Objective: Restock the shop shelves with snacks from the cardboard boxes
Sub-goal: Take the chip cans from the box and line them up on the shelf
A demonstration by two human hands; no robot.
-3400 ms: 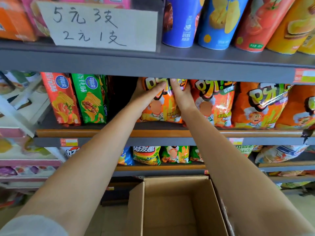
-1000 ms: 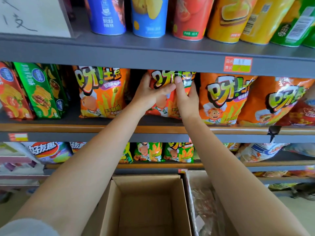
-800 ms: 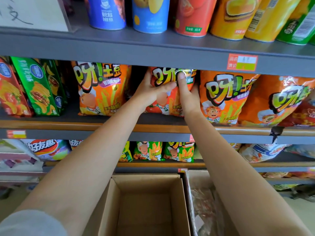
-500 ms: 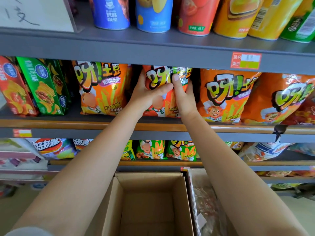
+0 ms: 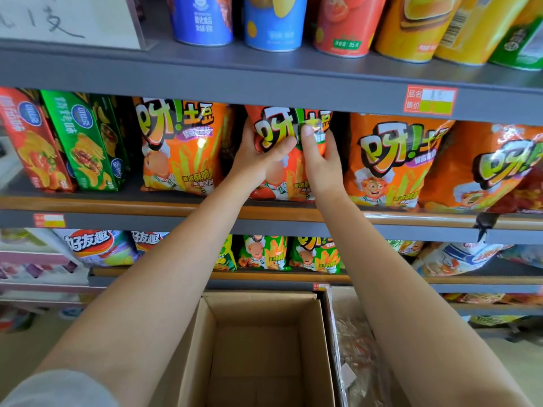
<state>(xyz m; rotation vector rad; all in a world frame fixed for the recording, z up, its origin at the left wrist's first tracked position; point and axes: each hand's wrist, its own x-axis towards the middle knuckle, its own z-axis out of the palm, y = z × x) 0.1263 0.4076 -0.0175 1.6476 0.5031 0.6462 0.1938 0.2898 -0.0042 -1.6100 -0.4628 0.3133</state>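
Orange crinkly snack bag (image 5: pixel 289 160) (upright on shelf (image 5: pixel 123 205)), both hands holding.

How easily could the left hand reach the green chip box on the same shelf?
Probably yes, after letting go: the left hand now grips the orange crisp bag, and the green chip box stands unblocked at the front.

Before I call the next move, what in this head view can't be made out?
- Orange bag: its middle is covered by the left hand and right hand.
- Second box: contents blurred behind crinkled plastic and the right forearm.
- Handwritten sign: cut off by the top and left edges.
- Price label: print too small.
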